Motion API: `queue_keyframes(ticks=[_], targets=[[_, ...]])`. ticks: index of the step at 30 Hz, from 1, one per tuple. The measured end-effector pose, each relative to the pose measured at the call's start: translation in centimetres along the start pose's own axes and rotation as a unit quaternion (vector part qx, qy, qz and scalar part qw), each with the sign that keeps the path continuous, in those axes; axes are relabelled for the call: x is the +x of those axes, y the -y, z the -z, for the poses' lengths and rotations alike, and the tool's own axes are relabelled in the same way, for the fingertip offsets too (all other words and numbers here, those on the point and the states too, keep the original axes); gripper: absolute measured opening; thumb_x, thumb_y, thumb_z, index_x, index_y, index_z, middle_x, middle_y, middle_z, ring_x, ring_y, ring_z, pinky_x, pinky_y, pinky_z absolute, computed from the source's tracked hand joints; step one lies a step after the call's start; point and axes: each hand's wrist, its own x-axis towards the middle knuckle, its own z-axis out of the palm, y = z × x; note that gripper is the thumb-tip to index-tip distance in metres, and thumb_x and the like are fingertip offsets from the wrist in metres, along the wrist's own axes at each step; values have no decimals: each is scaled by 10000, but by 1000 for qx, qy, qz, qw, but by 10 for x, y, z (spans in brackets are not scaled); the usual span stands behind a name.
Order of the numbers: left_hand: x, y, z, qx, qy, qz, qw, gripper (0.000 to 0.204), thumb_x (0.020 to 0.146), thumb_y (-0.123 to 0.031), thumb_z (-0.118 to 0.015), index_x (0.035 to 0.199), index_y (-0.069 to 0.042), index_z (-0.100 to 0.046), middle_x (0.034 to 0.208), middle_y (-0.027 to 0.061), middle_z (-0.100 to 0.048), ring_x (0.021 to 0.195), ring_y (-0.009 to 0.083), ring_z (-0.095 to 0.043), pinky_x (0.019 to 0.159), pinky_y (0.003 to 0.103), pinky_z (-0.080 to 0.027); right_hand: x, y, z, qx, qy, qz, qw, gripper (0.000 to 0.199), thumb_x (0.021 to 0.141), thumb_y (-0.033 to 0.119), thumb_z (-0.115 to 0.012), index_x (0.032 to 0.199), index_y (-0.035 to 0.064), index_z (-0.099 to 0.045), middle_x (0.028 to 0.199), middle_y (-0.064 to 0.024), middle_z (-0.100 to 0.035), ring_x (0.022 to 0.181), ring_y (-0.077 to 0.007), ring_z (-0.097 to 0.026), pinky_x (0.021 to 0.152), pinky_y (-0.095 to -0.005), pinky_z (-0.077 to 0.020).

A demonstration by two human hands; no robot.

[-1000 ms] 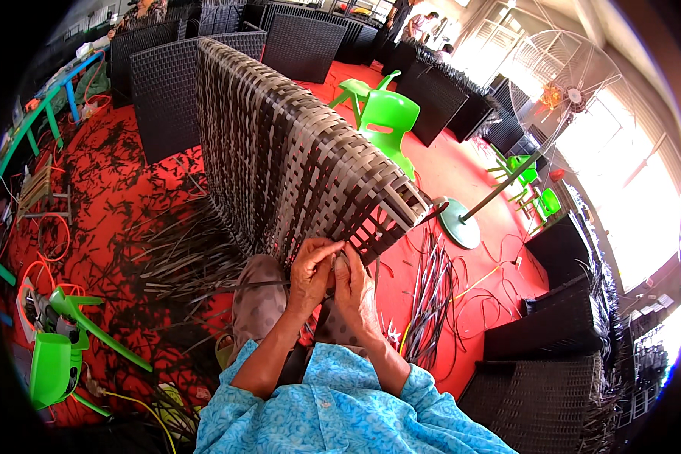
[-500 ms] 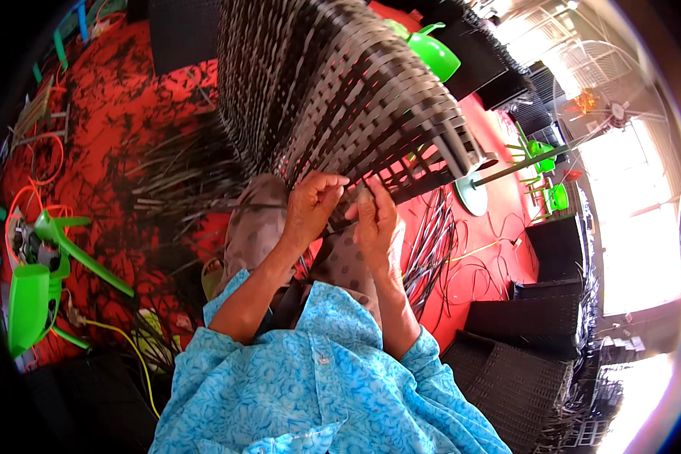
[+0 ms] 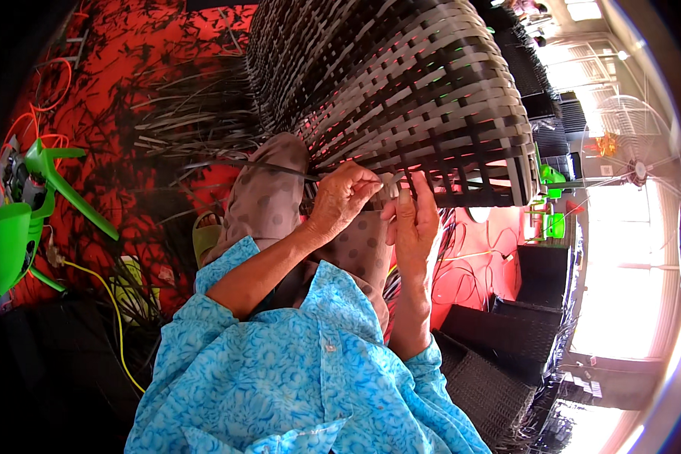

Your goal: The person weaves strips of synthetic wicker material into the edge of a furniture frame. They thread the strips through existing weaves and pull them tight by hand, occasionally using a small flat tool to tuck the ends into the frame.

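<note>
A woven panel [image 3: 408, 83] of dark brown and grey flat strips on a frame stands tilted in front of my knees. At its lower edge, my left hand [image 3: 344, 198] pinches a flat weaving strip [image 3: 390, 181] between thumb and fingers. A longer dark strip [image 3: 238, 163] runs from the left across my knee toward this hand. Close beside it, my right hand [image 3: 415, 227] is raised to the weave, thumb and forefinger stretched upward and a little apart; its other fingers are bent and partly hidden. Open gaps show between the strips just above the right hand.
Loose dark strips [image 3: 193, 113] lie over the red floor [image 3: 129, 38] at left. A green plastic stool [image 3: 72, 185] on its side, with tools, and a yellow cable [image 3: 117, 318] are there too. Black woven pieces [image 3: 492, 340] stand at right, near a fan [image 3: 634, 166].
The view has shifted, and the woven panel now sits farther right and turned more face-on. Both hands have moved right along its lower edge, still close together; the left keeps its pinch.
</note>
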Motion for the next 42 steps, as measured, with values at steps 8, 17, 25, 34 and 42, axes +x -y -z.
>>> queue_keyframes(ticks=[8,17,25,34,42], targets=[[7,-9,-8,-4,9,-41,999,99,758,-42,-623,857,-38,-633,791,88,-563,674,206,-586,581,283,-462,0,3,1,4,28,-2,1000,441,918,207,-446,1293,8,-325,617,-24,-530,414,-35,-404,383,-174,-319],[21,1,-2,-100,92,10,991,132,743,-73,-664,840,2,-614,762,45,-583,663,100,-567,586,236,-454,2,0,4,49,35,-32,998,492,914,239,-454,1317,17,-277,607,-16,-520,407,-33,-395,381,-166,-310],[18,-9,-5,99,36,-137,985,135,663,24,-622,769,-12,-546,740,76,-500,640,193,-555,554,262,-442,0,8,2,53,46,-38,997,481,908,248,-470,1305,22,-318,614,-7,-521,429,-29,-397,392,-166,-312],[18,-11,-6,116,-41,-225,966,222,592,64,-617,766,-37,-523,768,93,-483,644,258,-530,533,318,-432,-2,2,-1,3,37,-7,999,455,906,201,-478,1272,-26,-332,644,-19,-532,408,-15,-376,378,-149,-288],[17,-1,-7,111,-29,-221,968,242,591,135,-582,738,-24,-475,755,102,-475,612,237,-507,519,277,-412,-18,-3,-11,-89,8,62,994,477,892,163,-483,1287,-29,-295,653,-51,-567,451,-74,-455,425,-204,-361]])
